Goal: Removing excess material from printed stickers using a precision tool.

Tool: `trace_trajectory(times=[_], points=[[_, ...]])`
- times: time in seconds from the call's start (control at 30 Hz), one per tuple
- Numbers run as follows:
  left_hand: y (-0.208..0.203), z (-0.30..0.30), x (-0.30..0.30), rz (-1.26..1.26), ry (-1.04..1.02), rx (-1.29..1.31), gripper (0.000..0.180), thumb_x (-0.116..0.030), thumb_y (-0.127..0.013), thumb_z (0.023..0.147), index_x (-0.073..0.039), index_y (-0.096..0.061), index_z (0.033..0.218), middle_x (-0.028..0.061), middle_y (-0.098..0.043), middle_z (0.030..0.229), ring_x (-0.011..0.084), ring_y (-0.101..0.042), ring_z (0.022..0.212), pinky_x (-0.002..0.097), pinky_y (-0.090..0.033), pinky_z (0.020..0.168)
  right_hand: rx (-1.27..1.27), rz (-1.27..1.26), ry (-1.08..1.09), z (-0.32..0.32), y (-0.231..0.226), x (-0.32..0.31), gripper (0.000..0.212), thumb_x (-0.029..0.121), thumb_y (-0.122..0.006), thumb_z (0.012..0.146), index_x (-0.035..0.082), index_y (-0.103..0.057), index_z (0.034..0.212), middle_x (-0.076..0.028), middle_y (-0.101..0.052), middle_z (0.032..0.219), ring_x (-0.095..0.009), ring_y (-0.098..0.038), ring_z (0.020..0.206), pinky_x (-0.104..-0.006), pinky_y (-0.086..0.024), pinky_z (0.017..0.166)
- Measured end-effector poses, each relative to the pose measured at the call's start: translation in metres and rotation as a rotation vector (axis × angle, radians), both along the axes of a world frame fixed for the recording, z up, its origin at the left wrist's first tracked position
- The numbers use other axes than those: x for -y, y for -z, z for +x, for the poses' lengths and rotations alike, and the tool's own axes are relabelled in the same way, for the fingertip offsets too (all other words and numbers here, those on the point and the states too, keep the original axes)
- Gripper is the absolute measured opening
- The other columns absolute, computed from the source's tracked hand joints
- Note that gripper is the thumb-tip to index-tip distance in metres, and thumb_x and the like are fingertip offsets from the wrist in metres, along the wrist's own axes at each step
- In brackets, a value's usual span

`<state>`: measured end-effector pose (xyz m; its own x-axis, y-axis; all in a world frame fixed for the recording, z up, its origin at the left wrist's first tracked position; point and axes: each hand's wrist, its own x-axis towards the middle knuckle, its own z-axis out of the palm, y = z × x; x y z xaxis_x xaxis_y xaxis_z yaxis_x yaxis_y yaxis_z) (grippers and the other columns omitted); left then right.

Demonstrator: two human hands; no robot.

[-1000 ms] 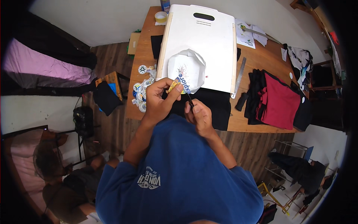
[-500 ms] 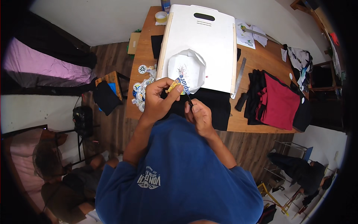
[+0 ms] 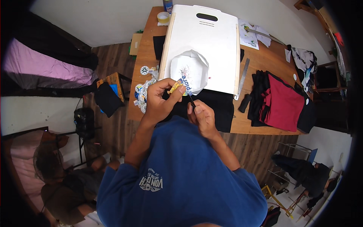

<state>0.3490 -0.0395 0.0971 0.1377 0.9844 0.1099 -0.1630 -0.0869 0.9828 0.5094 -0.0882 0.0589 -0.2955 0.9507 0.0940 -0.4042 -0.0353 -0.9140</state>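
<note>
Between my left hand's [image 3: 161,99] thumb and fingers is a small cut-out piece with blue lettering and a yellow part [image 3: 176,88]. My right hand [image 3: 203,118] is closed around a slim black pointed tool [image 3: 193,104], whose exact kind I cannot make out. Its tip meets the lower edge of the lettering. Just beyond both hands sits a white paper tray [image 3: 204,72] with tiny scraps inside. It rests on a white board [image 3: 223,41], and black cloth [image 3: 221,109] lies in front of that board.
On the wooden table [image 3: 245,117], round printed cut-outs [image 3: 140,90] are heaped at the left. A metal ruler [image 3: 244,75] lies right of the board, near stacked dark red and black cloth [image 3: 283,102]. Tape [image 3: 163,17] and a can [image 3: 168,5] stand far left. Other people [image 3: 72,189] are behind.
The lettered piece has shifted slightly in my left fingers, and the black tool's tip now covers a little more of its lower end. Both hands stay almost in place.
</note>
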Motion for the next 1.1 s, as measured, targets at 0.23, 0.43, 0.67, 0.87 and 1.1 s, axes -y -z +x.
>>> trace_trajectory(times=[0.23, 0.43, 0.67, 0.87, 1.1], points=[[-0.003, 0.004, -0.003, 0.008, -0.001, -0.009, 0.016, -0.011, -0.066, 0.088, 0.0, -0.062, 0.078, 0.001, -0.06, 0.065, 0.0043, -0.053, 0.061, 0.0197, -0.04, 0.058, 0.002, -0.01, 0.007, 0.004, 0.0, -0.003, 0.037, 0.036, -0.042, 0.102, 0.002, -0.052, 0.091, 0.004, -0.036, 0.057, -0.004, -0.028, 0.048, -0.021, -0.026, 0.048], [0.001, 0.006, -0.006, -0.003, -0.019, 0.002, 0.016, -0.011, -0.066, 0.088, 0.001, -0.062, 0.078, 0.0016, -0.06, 0.066, 0.0045, -0.053, 0.061, 0.0197, -0.04, 0.058, -0.007, -0.014, -0.003, 0.007, 0.002, -0.005, 0.037, 0.036, -0.042, 0.102, 0.002, -0.052, 0.092, 0.005, -0.035, 0.057, -0.004, -0.028, 0.048, -0.0209, -0.027, 0.048], [0.004, 0.005, -0.007, 0.012, -0.037, 0.008, 0.016, -0.011, -0.066, 0.088, 0.001, -0.062, 0.078, 0.0016, -0.06, 0.066, 0.0046, -0.053, 0.061, 0.0198, -0.04, 0.058, -0.012, 0.0, -0.004, 0.006, 0.007, -0.007, 0.036, 0.036, -0.042, 0.101, 0.002, -0.052, 0.093, 0.005, -0.035, 0.057, -0.004, -0.028, 0.048, -0.0209, -0.027, 0.048], [0.005, 0.007, -0.005, 0.036, -0.041, -0.037, 0.016, -0.011, -0.066, 0.088, 0.001, -0.063, 0.078, 0.0011, -0.06, 0.066, 0.0046, -0.053, 0.061, 0.0199, -0.04, 0.058, -0.006, -0.002, 0.001, 0.005, 0.009, -0.007, 0.035, 0.035, -0.042, 0.102, 0.002, -0.052, 0.093, 0.005, -0.035, 0.057, -0.004, -0.029, 0.049, -0.021, -0.027, 0.048], [0.009, 0.011, -0.002, 0.007, -0.067, 0.004, 0.017, -0.011, -0.067, 0.087, 0.0, -0.062, 0.075, 0.0006, -0.059, 0.064, 0.0039, -0.052, 0.059, 0.0193, -0.039, 0.056, -0.013, 0.001, 0.011, 0.006, 0.005, -0.005, 0.035, 0.035, -0.042, 0.102, 0.002, -0.051, 0.093, 0.005, -0.035, 0.057, -0.004, -0.029, 0.049, -0.0212, -0.027, 0.048]])
